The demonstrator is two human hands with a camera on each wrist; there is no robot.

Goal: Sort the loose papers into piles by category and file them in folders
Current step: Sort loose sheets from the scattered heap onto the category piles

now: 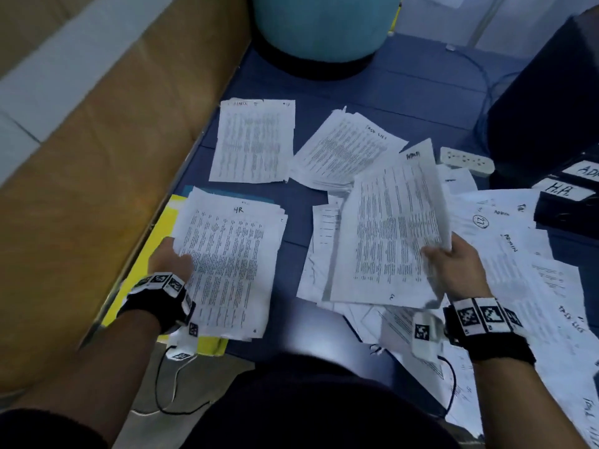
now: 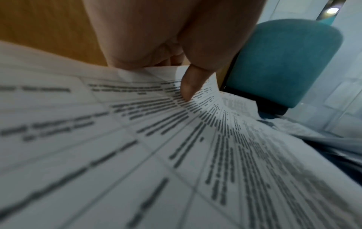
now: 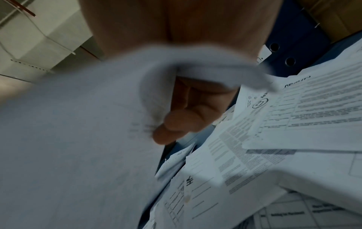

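My left hand (image 1: 171, 259) grips the left edge of a stack of printed sheets marked HR (image 1: 231, 260), thumb (image 2: 189, 86) pressed on top of the HR stack (image 2: 176, 155). It lies over a yellow folder (image 1: 162, 228). My right hand (image 1: 453, 264) holds a printed sheet marked ADMIN (image 1: 389, 234) lifted and tilted above the loose papers, fingers (image 3: 176, 124) curled under the blurred ADMIN sheet (image 3: 78, 139). On the blue floor lie an ADMIN pile (image 1: 254, 140) and a TASK LIST pile (image 1: 343, 150).
Loose papers (image 1: 525, 270) spread at the right, also loose papers (image 3: 274, 147). Dark binders labelled H.R. (image 1: 564, 202) and ADM stand at far right. A white power strip (image 1: 466, 160), a teal stool (image 1: 324, 27) and a wooden panel (image 1: 81, 157) border the floor.
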